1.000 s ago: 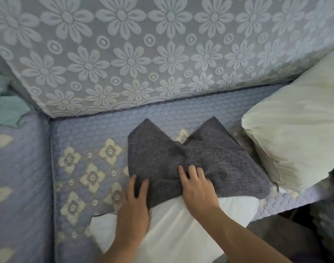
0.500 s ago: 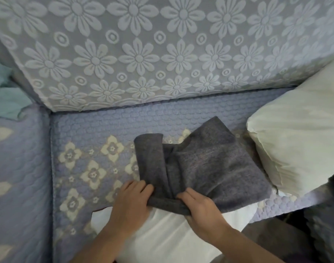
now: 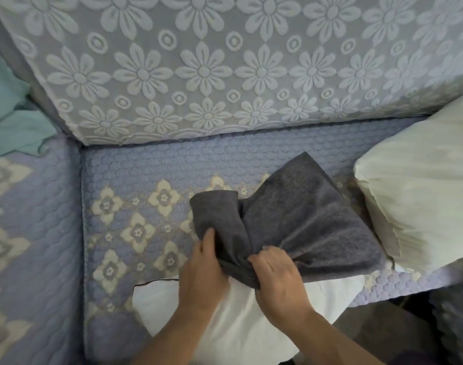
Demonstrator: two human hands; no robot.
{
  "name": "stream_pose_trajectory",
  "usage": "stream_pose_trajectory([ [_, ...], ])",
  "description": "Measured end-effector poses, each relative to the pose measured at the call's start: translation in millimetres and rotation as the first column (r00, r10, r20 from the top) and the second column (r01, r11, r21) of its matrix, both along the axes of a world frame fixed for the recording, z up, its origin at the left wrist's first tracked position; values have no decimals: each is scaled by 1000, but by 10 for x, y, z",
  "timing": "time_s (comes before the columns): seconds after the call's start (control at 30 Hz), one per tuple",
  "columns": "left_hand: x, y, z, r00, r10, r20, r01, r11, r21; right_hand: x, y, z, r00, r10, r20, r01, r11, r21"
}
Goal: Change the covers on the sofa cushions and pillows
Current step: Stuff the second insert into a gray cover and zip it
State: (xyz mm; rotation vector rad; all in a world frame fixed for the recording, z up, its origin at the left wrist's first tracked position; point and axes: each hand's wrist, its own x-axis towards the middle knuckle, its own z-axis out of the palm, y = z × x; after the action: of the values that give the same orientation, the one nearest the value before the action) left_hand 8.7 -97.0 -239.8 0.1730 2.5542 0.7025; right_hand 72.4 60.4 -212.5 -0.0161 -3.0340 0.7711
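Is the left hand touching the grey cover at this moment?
Touching. The head view shows the left hand with its thumb lying on the bunched grey cover and its fingers tucked beneath the fabric's edge, no gap visible.

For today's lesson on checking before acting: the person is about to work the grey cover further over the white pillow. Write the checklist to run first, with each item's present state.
1. Left hand holds the grey cover: ok.
2. Right hand grips the cover's near edge: ok.
3. Cover opening found and spread: cannot tell, the fabric is bunched.
4. White pillow lies under the cover's edge: ok.
5. Pillow already inside the cover: cannot tell.
6. Cream pillow clear of the work: not ok, it crowds the cover's right side.
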Motion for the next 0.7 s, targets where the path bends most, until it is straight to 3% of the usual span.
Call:
stream_pose_trajectory([
  [0.1,-203,6,-74,963,210,-170,-183,969,164,-64,-9,-23,987,60,151,-77,991,110],
  [0.17,-204,31,-6,934,245,-260,-152,931,331,-172,54,-42,974,65,216,-100,983,154],
  [0.23,-85,95,121,967,170,-191,-76,904,421,-296,151,-49,975,-43,220,0,981,193],
  [0.33,205,90,213,981,-55,-188,109,951,289,-408,317,2,927,-342,152,323,936,139],
  [0.4,239,41,163,983,-87,-163,112,983,146,-388,313,40,919,-393,40,389,917,90],
  [0.47,145,14,77,995,81,-55,-75,992,99,-294,190,51,965,-259,-50,260,966,16],
  [0.57,-8,30,5,945,326,-31,-317,934,163,-91,43,-19,1000,-4,6,4,998,-68],
  [0.7,7,103,56,911,407,-73,-349,851,392,-92,186,-33,969,96,227,-80,994,-79],
])
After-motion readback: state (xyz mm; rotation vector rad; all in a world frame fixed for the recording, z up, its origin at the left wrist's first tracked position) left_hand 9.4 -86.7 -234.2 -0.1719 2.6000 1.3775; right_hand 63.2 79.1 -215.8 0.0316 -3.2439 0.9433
